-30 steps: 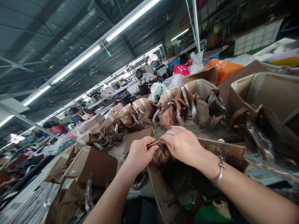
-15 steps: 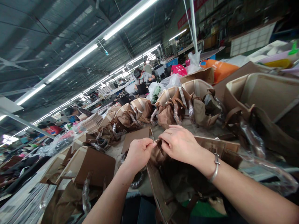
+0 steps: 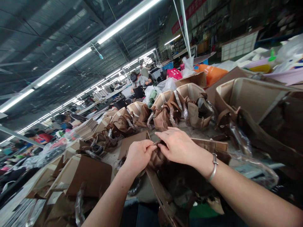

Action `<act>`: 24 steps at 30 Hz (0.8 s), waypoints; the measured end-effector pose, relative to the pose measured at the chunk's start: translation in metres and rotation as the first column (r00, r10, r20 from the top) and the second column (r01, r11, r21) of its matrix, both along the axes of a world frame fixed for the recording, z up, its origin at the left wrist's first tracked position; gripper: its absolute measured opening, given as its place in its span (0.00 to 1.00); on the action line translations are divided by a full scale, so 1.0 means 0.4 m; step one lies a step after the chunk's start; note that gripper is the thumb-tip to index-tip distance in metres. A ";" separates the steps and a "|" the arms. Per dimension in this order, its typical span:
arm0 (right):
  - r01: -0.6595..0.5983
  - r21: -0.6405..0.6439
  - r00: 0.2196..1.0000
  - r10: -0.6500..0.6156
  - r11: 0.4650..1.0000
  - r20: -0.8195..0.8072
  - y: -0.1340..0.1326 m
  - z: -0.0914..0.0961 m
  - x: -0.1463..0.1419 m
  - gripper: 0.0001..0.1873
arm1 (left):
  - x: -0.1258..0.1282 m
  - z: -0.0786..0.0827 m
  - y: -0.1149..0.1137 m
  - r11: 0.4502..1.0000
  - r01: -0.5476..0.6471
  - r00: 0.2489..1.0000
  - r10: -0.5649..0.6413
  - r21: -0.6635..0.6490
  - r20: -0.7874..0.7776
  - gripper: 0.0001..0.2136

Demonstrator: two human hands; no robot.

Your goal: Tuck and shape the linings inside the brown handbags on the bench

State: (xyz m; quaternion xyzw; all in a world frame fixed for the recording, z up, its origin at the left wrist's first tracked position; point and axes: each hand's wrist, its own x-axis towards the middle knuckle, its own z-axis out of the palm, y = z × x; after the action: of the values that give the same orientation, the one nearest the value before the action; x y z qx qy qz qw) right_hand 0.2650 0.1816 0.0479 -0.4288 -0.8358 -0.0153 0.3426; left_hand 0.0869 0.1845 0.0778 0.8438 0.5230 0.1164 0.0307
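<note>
In front of me is a brown handbag [image 3: 158, 159], partly assembled, its body drooping and its lower part in shadow. My left hand [image 3: 140, 155] pinches the bag's top edge between thumb and fingers. Close beside it, my right hand [image 3: 176, 145] hovers at the same edge, index finger stretched out and thumb apart below it. Whether those right fingertips touch the edge I cannot tell. A silver bracelet [image 3: 214, 167] circles my right wrist. Plastic-wrapped handles [image 3: 258, 164] lie right of the bag.
Similar brown bags [image 3: 194, 110] stand in a row behind my hands, with a large one [image 3: 251, 101] at right and others [image 3: 88, 173] at left. Plastic bags [image 3: 152, 94] and an orange bag [image 3: 210, 74] lie beyond. A co-worker [image 3: 142, 79] sits farther back.
My right index finger and thumb have spread apart from a closer grip at the edge. My left hand keeps its pinch. The view has shifted slightly, moving the scene left.
</note>
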 end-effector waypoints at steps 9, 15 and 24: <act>-0.020 0.012 0.999 0.020 1.000 0.031 -0.003 -0.001 -0.027 0.11 | -0.004 -0.001 -0.003 1.000 -0.027 0.999 0.027 -0.003 -0.027 0.12; -0.018 0.007 1.000 0.018 1.000 0.005 -0.010 -0.006 -0.027 0.09 | -0.005 0.023 -0.007 0.994 0.068 0.997 -0.070 -0.087 -0.024 0.08; -0.087 0.133 0.983 0.107 0.987 -0.151 -0.149 0.096 0.023 0.24 | 0.013 0.006 -0.019 0.988 0.024 0.969 0.014 -0.150 0.248 0.11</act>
State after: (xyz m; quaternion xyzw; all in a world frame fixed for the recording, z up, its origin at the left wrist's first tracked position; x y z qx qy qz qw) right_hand 0.2743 0.1220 0.0861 -0.3649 -0.8233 -0.0173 0.4343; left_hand 0.0922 0.1769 0.0803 0.8191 0.5202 0.1807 0.1603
